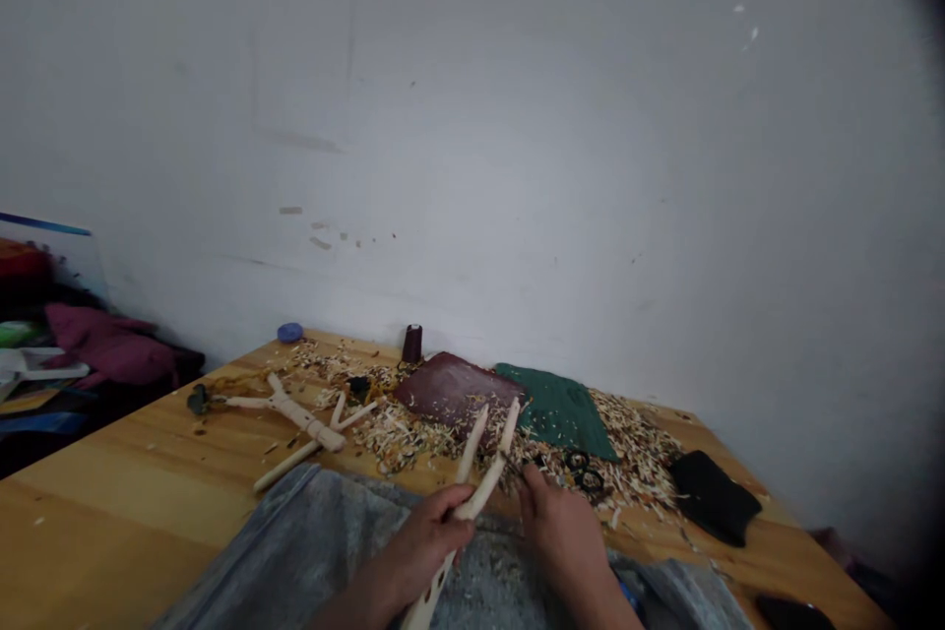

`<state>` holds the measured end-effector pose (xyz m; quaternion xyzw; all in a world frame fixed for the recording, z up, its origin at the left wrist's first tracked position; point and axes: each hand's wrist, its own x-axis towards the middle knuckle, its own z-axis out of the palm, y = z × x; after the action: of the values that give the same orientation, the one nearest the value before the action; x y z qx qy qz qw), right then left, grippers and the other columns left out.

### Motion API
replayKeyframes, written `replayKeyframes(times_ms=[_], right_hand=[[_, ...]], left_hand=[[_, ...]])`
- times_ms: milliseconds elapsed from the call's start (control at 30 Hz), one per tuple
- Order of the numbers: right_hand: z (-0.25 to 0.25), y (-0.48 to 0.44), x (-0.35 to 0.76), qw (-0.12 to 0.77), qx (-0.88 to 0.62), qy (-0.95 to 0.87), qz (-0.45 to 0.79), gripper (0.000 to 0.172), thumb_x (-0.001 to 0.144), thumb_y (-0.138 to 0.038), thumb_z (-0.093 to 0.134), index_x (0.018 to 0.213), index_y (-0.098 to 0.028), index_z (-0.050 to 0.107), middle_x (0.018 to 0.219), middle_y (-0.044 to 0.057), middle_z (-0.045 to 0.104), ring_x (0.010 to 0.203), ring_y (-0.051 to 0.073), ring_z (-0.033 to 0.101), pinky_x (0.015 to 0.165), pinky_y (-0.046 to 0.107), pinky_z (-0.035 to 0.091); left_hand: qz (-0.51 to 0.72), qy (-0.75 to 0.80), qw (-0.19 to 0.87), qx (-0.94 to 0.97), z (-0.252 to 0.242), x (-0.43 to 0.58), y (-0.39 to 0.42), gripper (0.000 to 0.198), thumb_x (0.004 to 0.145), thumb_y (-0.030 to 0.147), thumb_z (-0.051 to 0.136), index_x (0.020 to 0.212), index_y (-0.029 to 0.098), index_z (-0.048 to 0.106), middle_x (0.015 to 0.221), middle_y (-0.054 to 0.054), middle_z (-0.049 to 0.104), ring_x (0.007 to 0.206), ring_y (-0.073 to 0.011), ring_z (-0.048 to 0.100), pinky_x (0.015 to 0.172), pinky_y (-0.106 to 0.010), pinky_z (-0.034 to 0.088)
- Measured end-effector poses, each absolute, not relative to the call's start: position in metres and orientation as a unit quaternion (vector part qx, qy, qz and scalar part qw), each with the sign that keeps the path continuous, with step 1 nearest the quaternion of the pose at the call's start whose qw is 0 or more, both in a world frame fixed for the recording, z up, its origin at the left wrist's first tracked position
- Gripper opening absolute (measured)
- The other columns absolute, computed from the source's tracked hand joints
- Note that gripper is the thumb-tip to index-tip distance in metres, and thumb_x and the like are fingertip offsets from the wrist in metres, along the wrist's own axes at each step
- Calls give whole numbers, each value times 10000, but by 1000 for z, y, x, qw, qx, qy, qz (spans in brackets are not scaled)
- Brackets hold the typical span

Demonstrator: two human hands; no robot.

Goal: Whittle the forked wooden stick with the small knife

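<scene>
My left hand (435, 530) is wrapped round a pale, peeled forked stick (483, 490), whose two prongs point away from me. Holes show in its lower end. My right hand (557, 520) is closed on a knife (511, 462), its thin dark blade touching the right prong; the handle is hidden in my fist. A grey cloth (295, 522) lies beneath both hands. Beyond the prongs are a maroon sheet (450, 389) and a green sheet (565, 413), both sprinkled with wood shavings (403, 443).
Another carved, branching wooden piece (302, 418) lies left on the wooden table (110, 522). A dark thread spool (412, 344) and a purple round object (289, 332) stand near the wall. Black rings (589, 480) and a black flat piece (715, 497) lie to the right.
</scene>
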<state>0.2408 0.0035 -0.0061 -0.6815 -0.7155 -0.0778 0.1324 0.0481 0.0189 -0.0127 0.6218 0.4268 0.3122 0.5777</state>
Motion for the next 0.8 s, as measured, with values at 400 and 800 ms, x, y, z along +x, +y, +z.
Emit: replayKeyframes(times_ms=[400,800], right_hand=[[-4,-16,198,95,-609,-786,-49,192,864,-204,420,980,-243,568,792,19,676,656,166,638,506,221,319],[-7,0,230,135,-651,-742,-86,174,902,-213,390,952,-234,555,803,23,672,658,156,635,517,228,315]], left_hand=[[399,401,581,585,-27,49,24,727,635,196,541,1314,177,281,792,15,569,464,-79,460,411,-193,361],[386,413,666,487,-20,55,19,403,560,227,522,956,200,449,531,92,452,340,-65,367,313,-176,241]])
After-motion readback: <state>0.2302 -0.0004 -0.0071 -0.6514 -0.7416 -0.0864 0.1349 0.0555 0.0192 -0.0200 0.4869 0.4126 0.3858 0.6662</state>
